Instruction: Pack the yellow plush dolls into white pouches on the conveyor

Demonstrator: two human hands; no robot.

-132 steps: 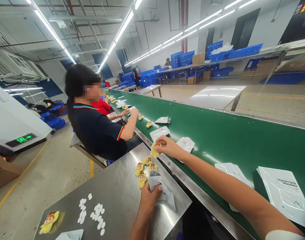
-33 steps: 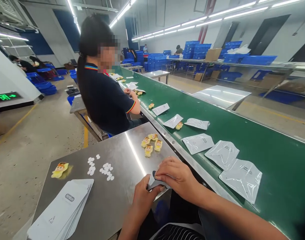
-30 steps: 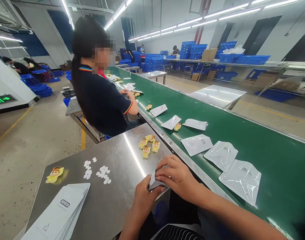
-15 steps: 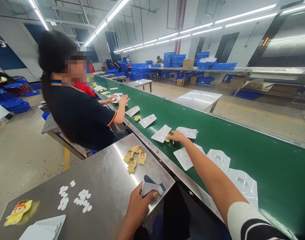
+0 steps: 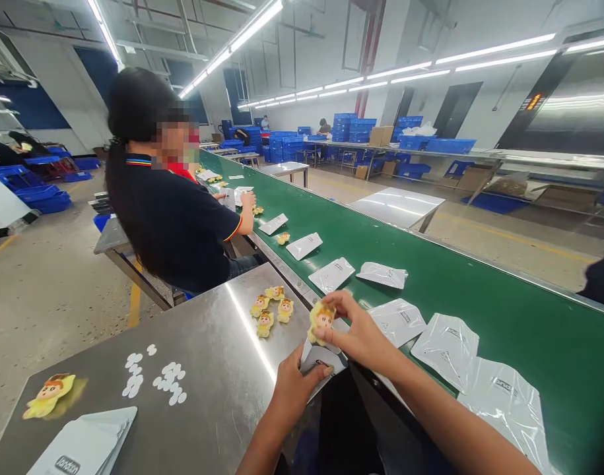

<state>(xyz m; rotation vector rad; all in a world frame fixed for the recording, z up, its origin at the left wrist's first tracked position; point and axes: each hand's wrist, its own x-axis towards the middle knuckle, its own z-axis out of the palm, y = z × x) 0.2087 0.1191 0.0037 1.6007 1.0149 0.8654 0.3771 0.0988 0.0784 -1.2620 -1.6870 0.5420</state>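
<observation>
My left hand (image 5: 299, 382) grips a silvery-white pouch (image 5: 324, 359) at the near corner of the metal table. Between the fingers of my right hand (image 5: 354, 330) is a small yellow doll (image 5: 322, 321) with a brown top and a printed face, held right above the pouch's upper edge. The doll's lower end meets the pouch mouth; whether any of it is inside I cannot tell. Several similar dolls (image 5: 265, 323) lie grouped on the table (image 5: 207, 369), left of my hands. Small white discs (image 5: 170, 379) lie farther left, near one more yellow doll (image 5: 49, 396) and a stack of pouches (image 5: 84, 442).
A green conveyor belt (image 5: 430, 264) runs along the table's right side, bearing several pouches (image 5: 447, 346) and a yellow doll (image 5: 282, 238). A co-worker in a dark shirt (image 5: 167, 224) sits ahead on the left, hands at the belt. Blue crates (image 5: 344, 125) are stacked at the back.
My right hand has come back from the belt to the pouch, bringing a yellow doll with it. The left hand keeps hold of the pouch. The view has shifted slightly.
</observation>
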